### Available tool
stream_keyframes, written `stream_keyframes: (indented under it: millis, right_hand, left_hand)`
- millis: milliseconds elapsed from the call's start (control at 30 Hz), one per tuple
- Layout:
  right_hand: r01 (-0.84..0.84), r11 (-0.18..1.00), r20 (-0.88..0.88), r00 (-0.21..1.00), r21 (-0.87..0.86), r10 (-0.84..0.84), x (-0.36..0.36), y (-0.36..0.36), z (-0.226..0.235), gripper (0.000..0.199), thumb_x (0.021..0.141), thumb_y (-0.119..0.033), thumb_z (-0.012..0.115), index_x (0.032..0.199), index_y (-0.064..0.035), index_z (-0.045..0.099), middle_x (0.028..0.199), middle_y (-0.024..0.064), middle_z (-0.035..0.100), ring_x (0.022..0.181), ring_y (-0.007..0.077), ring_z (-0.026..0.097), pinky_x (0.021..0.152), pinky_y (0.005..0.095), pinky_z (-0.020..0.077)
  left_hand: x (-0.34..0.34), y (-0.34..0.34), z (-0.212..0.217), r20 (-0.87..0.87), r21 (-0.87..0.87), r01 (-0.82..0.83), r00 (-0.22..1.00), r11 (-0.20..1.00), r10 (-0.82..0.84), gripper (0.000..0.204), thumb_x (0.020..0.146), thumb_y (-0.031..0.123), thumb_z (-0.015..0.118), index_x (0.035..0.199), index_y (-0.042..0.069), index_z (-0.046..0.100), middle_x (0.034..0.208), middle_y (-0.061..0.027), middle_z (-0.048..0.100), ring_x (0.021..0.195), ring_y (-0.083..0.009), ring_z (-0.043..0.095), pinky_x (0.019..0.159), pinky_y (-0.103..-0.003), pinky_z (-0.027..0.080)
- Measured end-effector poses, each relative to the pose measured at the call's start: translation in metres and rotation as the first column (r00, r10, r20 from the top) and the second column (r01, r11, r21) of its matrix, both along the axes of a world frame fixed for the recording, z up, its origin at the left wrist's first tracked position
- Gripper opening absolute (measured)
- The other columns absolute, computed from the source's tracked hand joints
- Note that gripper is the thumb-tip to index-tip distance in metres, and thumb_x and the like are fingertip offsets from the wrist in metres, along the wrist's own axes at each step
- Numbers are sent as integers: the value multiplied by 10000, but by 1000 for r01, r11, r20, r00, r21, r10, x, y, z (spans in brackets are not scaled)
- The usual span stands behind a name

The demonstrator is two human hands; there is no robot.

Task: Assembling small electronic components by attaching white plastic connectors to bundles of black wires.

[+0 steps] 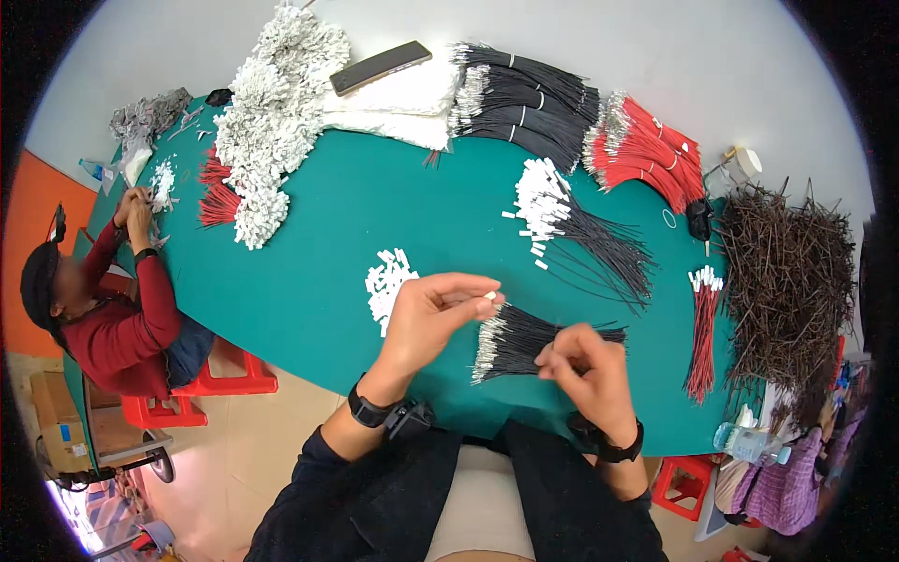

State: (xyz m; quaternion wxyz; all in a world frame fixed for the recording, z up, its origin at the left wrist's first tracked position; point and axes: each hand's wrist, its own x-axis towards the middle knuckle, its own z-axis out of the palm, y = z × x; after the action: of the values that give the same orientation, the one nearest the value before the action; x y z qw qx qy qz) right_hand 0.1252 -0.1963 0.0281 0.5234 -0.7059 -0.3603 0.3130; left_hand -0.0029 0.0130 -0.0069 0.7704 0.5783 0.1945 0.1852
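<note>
My left hand [433, 314] pinches a small white connector [490, 296] between thumb and fingertips, raised above the green table [346, 215]. My right hand [585, 365] has its fingers closed on a thin black wire from the bundle of black wires [513, 339] lying between both hands. A small heap of white connectors [387, 281] lies just left of my left hand. Farther back rests a bundle of black wires with white connectors fitted [581, 229].
Big piles of white-tipped wires [272, 122], black wires [524, 98], red wires [646, 150] and brown wires [787, 272] line the far and right edges. A phone [379, 67] lies on white bundles. A short red bundle [702, 328] lies at the right. Another person [103, 300] works at the left end.
</note>
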Motion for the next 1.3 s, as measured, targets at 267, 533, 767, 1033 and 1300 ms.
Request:
stream_keyframes:
  millis: [267,533,767,1033,1300]
  right_hand:
    - [156,986,125,979,63,-163,5,14,5,69,955,8,663,1002,16,613,678,-4,567,593,28,475,532,213,363]
    - [228,951,301,910,207,-284,3,23,6,133,824,13,803,955,2,784,615,-4,532,545,48,417,495,245,302]
    - [250,930,396,852,268,-343,2,27,9,103,808,32,800,901,-1,769,635,17,548,530,79,441,490,259,336]
    - [254,932,393,854,257,-341,1,29,14,81,818,36,785,885,1,758,633,13,535,523,76,427,484,252,309]
    - [240,935,333,886,262,-321,4,31,10,67,824,26,787,879,3,756,645,13,550,538,68,440,487,251,309]
  left_hand:
    - [10,-12,17,-6,39,66,998,997,-66,248,996,-11,614,1228,-49,693,1087,-163,751,1017,-202,732,897,-318,596]
    - [12,-17,11,19,-50,83,996,995,-82,187,1015,34,618,1178,-16,696,1041,-110,749,1012,-179,720,897,-282,564]
    - [15,-13,6,82,111,-77,994,991,68,137,989,60,672,1076,-29,729,926,-97,751,851,-134,703,809,-262,562]
    - [14,-17,4,69,-255,-67,994,965,87,133,966,85,713,1037,-26,727,865,-109,743,745,-146,704,701,-274,584]
    - [13,-17,5,34,-289,-39,998,956,51,117,964,74,710,1017,-29,720,857,-115,744,731,-146,703,690,-267,582]
